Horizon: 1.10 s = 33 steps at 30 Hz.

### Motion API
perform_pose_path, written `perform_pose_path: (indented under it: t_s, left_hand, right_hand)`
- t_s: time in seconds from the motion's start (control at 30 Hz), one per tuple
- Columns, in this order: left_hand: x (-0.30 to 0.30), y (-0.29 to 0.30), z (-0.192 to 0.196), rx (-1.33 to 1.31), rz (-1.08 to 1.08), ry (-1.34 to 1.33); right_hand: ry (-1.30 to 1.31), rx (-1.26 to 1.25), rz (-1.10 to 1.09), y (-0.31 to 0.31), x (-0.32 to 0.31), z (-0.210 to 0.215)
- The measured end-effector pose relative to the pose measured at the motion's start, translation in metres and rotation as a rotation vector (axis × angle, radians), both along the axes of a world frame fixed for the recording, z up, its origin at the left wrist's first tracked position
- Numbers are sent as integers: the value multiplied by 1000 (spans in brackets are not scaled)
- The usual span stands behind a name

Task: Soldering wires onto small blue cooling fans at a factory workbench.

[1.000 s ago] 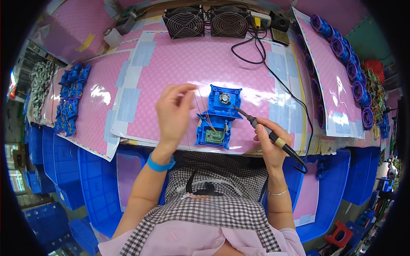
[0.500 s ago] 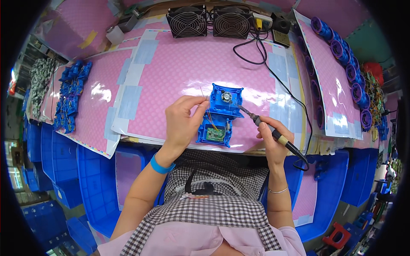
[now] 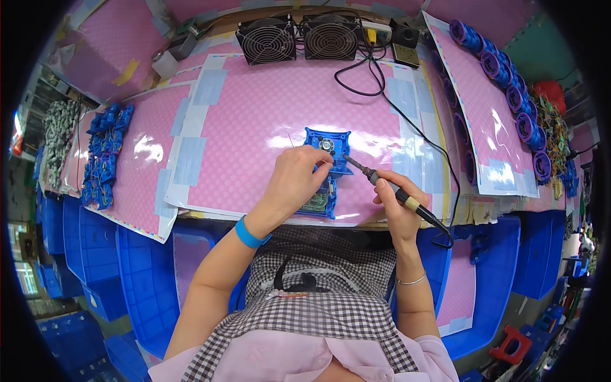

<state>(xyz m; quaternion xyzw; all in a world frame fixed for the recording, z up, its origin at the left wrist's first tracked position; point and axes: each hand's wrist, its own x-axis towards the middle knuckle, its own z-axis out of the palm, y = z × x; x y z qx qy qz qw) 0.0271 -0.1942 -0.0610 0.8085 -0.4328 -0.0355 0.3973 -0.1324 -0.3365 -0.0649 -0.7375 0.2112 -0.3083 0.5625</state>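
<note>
A blue plastic housing [image 3: 344, 167] lies open on the pink work surface, its two halves one behind the other. The far half holds a small round speaker [image 3: 327, 146]; a green circuit board [image 3: 314, 204] sits in the near half, partly covered by my left hand [image 3: 291, 178]. That hand's thumb and forefinger are pinched over the middle of the housing, and a thin wire [image 3: 290, 140] sticks out beyond it. My right hand [image 3: 400, 207] grips a soldering iron [image 3: 377, 179] like a pen. Its tip is close to the right side of the far half; whether they touch is unclear.
Two black fans [image 3: 330, 37] stand at the back. The iron's black cable [image 3: 425, 135] runs along the right. Blue housings [image 3: 100, 156] are piled at the left, and purple-rimmed blue parts [image 3: 524, 127] line the right. Blue bins [image 3: 147, 280] sit below the table edge.
My left hand has moved right and over the housing, now covering more of the board. The right hand and iron tip stay near the housing's right side. The whole view has shifted slightly.
</note>
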Motion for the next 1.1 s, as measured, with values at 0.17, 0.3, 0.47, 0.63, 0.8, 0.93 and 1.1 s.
perform_pose_path:
  t_s: [0.17, 0.3, 0.47, 0.63, 0.8, 0.93, 1.1]
  left_hand:
    - [-1, -1, 1, 5, 26, 11]
    - [-1, -1, -2, 1, 40, 18]
    - [-1, -2, -1, -3, 35, 14]
    - [-1, -2, 0, 14, 48, 23]
    - [-2, -3, 2, 9, 47, 22]
    - [-2, -4, 0, 18, 58, 13]
    - [-3, -4, 0, 5, 68, 12]
  right_hand:
    - [-20, 19, 16, 1, 2, -1]
    - [-40, 18, -5, 2, 0, -1]
    - [-44, 1, -5, 1, -2, 1]
    - [-55, 19, -9, 0, -4, 0]
    - [-61, -55, 8, 1, 0, 0]
    - [-62, -79, -3, 4, 2, 4]
    - [-53, -84, -10, 2, -3, 2]
